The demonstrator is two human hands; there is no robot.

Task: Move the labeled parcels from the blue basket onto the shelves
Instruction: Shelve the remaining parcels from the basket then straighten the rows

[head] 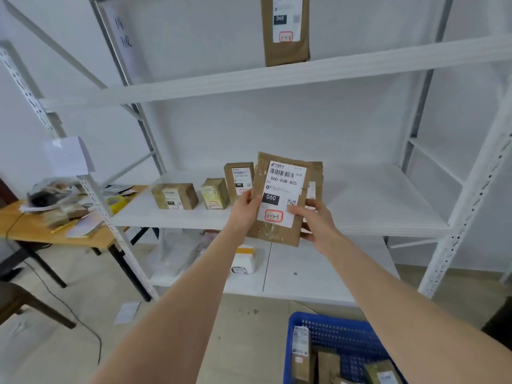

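Flat parcel (pixel 279 200) gripped by both hands, left hand (pixel 245 207) and right hand (pixel 318 217); upright boxes (pixel 238 180) on middle shelf (pixel 374 206) could be toppled if it is set down carelessly.

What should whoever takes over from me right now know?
Left hand and right hand both grip the flat brown parcel, label facing the camera, in front of the middle shelf.
Done: three small parcels stand on that shelf; one tall parcel stands on the upper shelf.
Left: shelve the held parcel; more parcels wait in the blue basket.
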